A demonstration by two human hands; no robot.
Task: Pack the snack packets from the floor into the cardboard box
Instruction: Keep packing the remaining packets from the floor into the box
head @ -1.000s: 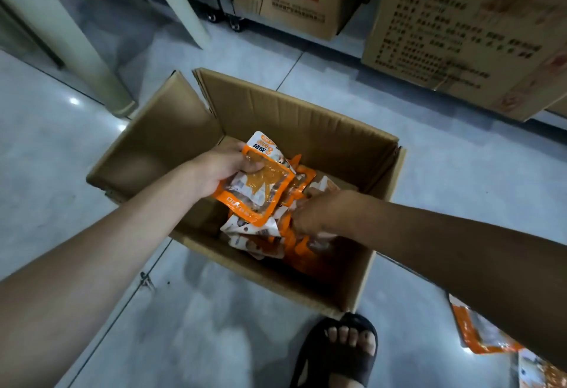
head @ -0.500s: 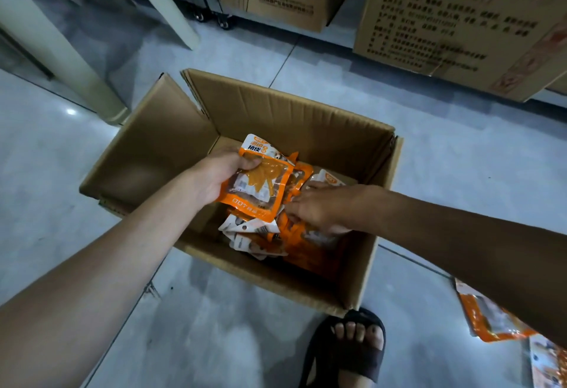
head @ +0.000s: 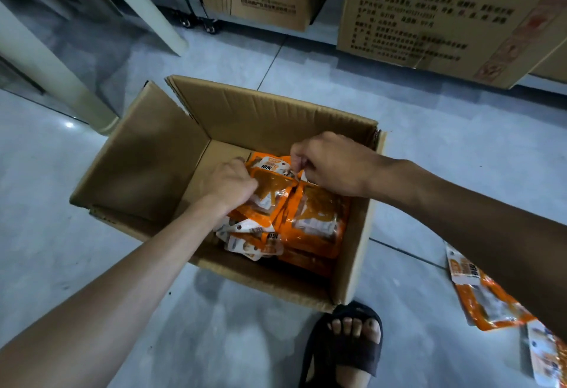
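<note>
Both hands are down in the box (head: 147, 157), settling a batch of packets (head: 313, 219) against its right wall. The left hand (head: 228, 183) has its fingers curled on the left edge of the top orange one. The right hand (head: 331, 163) is bent at the knuckles and pinches the packets' upper edges near the far wall. The packets stand or lean in a loose stack that fills the right half of the box, with a few white-backed ones slumped toward the near wall; the left half shows bare cardboard.

So this looks like the placing step, mid-task. Next, I'd say, both hands need to let go, come up clear of the flaps and reach right for more.

More there are: loose packets (head: 487, 305) lie on the floor (head: 429, 148) to the right of the box, partly under the right forearm (how many, I can't tell).

A sandalled foot (head: 346, 344) is planted just beside the box's near right corner, between it and those strays. Printed cartons (head: 429, 13) stand along the far side and a pale post (head: 46, 65) stands to the left, both well clear of the work.
</note>
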